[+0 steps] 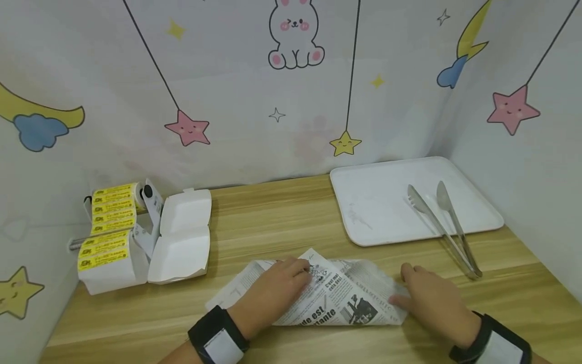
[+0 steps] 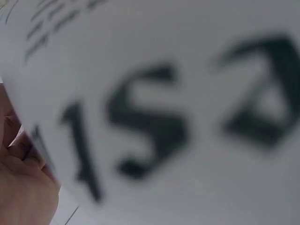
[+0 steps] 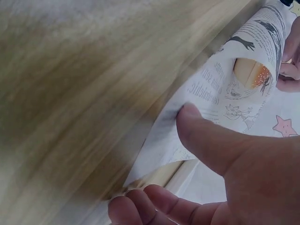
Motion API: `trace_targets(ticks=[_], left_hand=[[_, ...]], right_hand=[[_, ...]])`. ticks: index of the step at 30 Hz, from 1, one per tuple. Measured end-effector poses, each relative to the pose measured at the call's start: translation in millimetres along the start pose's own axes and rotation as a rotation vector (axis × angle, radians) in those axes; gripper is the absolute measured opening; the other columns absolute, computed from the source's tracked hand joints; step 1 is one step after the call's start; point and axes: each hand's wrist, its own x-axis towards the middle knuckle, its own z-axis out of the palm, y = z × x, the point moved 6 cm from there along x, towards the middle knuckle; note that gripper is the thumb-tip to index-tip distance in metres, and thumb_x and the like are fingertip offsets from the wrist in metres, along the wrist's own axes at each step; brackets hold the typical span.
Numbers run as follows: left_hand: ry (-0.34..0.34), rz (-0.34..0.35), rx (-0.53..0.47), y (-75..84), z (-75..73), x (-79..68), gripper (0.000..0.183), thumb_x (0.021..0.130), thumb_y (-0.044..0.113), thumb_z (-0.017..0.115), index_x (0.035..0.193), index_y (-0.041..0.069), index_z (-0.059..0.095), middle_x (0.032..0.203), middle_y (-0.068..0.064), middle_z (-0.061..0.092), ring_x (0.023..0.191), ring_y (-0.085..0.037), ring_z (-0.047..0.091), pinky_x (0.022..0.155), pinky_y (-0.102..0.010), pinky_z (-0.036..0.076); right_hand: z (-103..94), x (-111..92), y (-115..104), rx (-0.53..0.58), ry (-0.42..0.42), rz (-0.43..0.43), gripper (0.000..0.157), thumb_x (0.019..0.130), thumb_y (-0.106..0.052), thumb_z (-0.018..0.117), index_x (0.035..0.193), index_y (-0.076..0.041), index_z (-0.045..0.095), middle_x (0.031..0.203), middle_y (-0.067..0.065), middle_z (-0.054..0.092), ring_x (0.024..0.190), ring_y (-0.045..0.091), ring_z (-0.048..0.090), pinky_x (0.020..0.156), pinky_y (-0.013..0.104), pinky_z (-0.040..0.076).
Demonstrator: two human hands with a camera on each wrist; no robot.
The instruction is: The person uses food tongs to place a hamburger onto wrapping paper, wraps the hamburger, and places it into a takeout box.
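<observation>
A sheet of newsprint-patterned wrapping paper (image 1: 336,298) lies folded over on the table in front of me. In the right wrist view, a sesame-topped bun (image 3: 253,73) shows through the rolled end of the paper. My left hand (image 1: 277,290) lies across the fold, its fingers bent over the upper edge and holding the paper. Printed paper (image 2: 154,117) fills most of the left wrist view, with part of a hand behind it. At the right corner is my right hand (image 1: 434,301), its thumb (image 3: 190,117) touching the paper and its fingers spread apart from the thumb.
A white tray (image 1: 377,217) stands at the back right, with metal tongs (image 1: 447,230) lying over its front rim. At the left, an open white takeaway box (image 1: 182,253) sits beside a dispenser with a roll of yellow labels (image 1: 109,217). Printed walls enclose the wooden table (image 1: 254,217).
</observation>
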Motion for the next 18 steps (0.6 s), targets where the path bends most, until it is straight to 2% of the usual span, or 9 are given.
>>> trace_targets(ticks=[4,12,15,18], left_hand=[[-0.045,-0.002,0.034,4.7,-0.1,1.4,0.018,0.091,0.012,0.058,0.107,0.012,0.067,0.118,0.002,0.061,0.112,-0.013,0.055,0.099,-0.029,0.044],[0.036,0.006,-0.032,3.0,-0.5,0.2,0.022,0.091,0.016,0.061,0.112,0.017,0.066,0.110,0.003,0.062,0.105,-0.011,0.057,0.092,-0.026,0.048],[0.034,0.031,-0.042,4.3,-0.1,-0.2,0.020,0.090,0.016,0.062,0.109,0.019,0.069,0.109,0.004,0.061,0.104,-0.011,0.056,0.090,-0.026,0.048],[0.021,0.049,-0.022,6.2,0.7,-0.2,0.021,0.091,0.017,0.061,0.111,0.019,0.069,0.110,0.002,0.060,0.104,-0.012,0.055,0.090,-0.026,0.048]], right_hand=[[2.8,2.8,2.2,0.029,-0.019,0.018,0.041,0.072,-0.046,0.074,0.084,-0.013,0.052,0.070,-0.003,0.052,0.058,0.013,0.048,0.043,0.032,0.037],[7.2,4.2,-0.6,0.070,-0.095,0.052,0.032,0.076,-0.040,0.072,0.076,-0.016,0.051,0.068,-0.003,0.048,0.060,0.013,0.043,0.047,0.031,0.036],[7.3,4.1,-1.6,0.108,-0.098,0.051,0.030,0.078,-0.037,0.072,0.077,-0.018,0.050,0.065,-0.003,0.045,0.058,0.013,0.042,0.047,0.030,0.034],[5.5,3.9,-1.3,0.192,-0.076,0.056,0.028,0.078,-0.033,0.073,0.081,-0.017,0.051,0.063,-0.004,0.045,0.055,0.012,0.041,0.046,0.029,0.034]])
